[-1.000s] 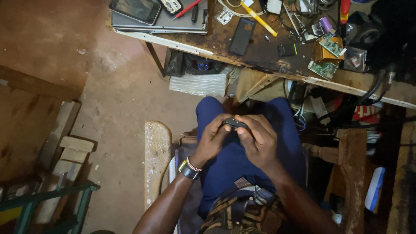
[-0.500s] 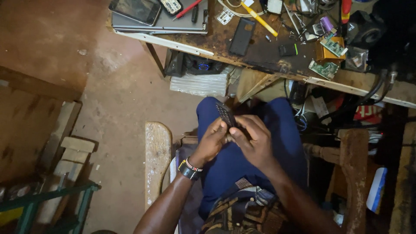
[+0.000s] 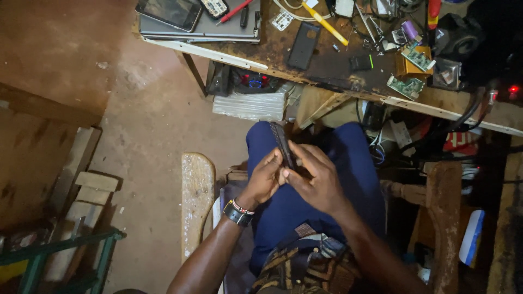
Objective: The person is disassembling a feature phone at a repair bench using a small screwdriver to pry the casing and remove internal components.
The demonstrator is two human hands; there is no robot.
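Dark phone held edge-on over the lap
Left hand (image 3: pixel 265 178) and right hand (image 3: pixel 316 179) both clasp the phone (image 3: pixel 283 144); its long axis points away toward the worktop (image 3: pixel 332 68).

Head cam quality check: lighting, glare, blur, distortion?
Head view: dim and warm, brightest on the cluttered wooden workbench; right side falls into deep shadow. The slim black phone, held by the left hand and right hand, reads sharp. Wide lens bows the bench edge; small red indicator lights flare.
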